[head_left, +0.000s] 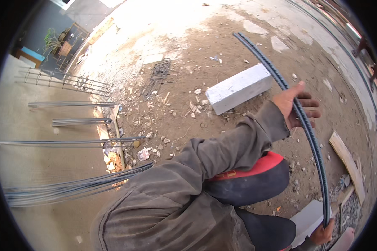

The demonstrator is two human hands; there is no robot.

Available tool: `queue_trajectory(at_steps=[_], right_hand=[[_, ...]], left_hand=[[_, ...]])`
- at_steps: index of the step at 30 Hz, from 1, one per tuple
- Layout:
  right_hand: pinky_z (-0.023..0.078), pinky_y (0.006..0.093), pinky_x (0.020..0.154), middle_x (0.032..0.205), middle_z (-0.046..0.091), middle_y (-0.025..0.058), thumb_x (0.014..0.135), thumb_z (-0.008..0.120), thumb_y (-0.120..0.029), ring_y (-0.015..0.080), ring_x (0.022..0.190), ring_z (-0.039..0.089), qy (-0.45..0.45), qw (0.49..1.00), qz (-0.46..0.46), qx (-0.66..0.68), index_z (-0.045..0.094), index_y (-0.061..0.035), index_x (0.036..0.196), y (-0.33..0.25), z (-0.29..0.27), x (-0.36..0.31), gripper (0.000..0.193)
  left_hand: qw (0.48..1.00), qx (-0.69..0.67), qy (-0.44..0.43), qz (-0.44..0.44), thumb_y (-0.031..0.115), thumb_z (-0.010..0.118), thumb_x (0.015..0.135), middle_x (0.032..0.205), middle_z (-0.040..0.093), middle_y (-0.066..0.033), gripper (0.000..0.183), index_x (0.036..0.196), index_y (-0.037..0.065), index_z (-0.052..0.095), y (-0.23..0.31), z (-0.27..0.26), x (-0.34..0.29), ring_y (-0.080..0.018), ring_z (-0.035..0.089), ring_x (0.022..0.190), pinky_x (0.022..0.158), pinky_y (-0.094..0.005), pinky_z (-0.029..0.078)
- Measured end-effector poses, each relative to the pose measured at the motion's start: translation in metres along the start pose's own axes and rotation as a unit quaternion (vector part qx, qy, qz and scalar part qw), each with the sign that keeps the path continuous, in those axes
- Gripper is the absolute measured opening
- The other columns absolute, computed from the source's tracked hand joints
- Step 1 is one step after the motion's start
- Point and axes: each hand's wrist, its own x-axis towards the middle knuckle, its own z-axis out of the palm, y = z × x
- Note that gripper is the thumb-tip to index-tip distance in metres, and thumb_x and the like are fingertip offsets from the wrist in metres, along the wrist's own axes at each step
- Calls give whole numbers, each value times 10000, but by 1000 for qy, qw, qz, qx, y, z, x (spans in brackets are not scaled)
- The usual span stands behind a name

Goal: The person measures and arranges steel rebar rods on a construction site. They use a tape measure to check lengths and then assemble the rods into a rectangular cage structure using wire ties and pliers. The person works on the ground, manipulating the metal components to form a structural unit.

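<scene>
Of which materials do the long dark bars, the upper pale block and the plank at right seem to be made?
The bars: probably steel, dark with slight sheen; the ribbing suggests it. The block: likely concrete, by its matt pale faces. The plank: apparently bare wood, by its dull tan colour.

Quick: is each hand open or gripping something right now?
Left hand: open, ribbed bars lying across it.
Right hand: closed, holding the same bars.

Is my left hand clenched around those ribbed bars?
No, the left hand is open, its fingers extending past the ribbed bars.
</scene>
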Motion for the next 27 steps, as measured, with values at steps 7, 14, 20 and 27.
queue_trajectory(at_steps=[7, 14, 20, 27], right_hand=[[428, 467, 607, 772, 566, 140, 767, 696, -91, 376, 716, 585, -40, 997, -56, 15, 545, -56, 815, -71, 64, 20, 162], [455, 440, 831, 969, 618, 95, 692, 812, -190, 317, 955, 595, -80, 995, -46, -30, 631, -102, 1026, -97, 108, 6, 390], [384, 465, 1016, 1121, 617, 88, 673, 833, -203, 291, 1109, 557, -71, 997, -39, 0, 591, -103, 1225, -85, 103, 1, 612], [432, 431, 930, 984, 583, 54, 685, 755, -91, 247, 1014, 579, -76, 997, -14, -6, 608, -123, 1090, -64, 111, -5, 432]], left_hand=[[990, 102, 62, -75, 356, 468, 1041, 1282, 589, -260, 477, 1264, -66, 480, -19, -93, 28, -409, 594, 1199, 1004, -519, 528], [985, 66, 135, -86, 374, 542, 1011, 1257, 612, -257, 492, 1254, -53, 517, -40, -197, 50, -387, 608, 1182, 999, -537, 522], [968, 177, 150, -93, 364, 655, 956, 1208, 660, -208, 418, 1186, 18, 604, -47, -221, 52, -332, 634, 1156, 1011, -457, 535], [954, 246, 160, -69, 354, 640, 966, 1317, 598, -189, 499, 1304, 0, 544, -41, -238, 60, -301, 611, 1199, 977, -428, 571]])
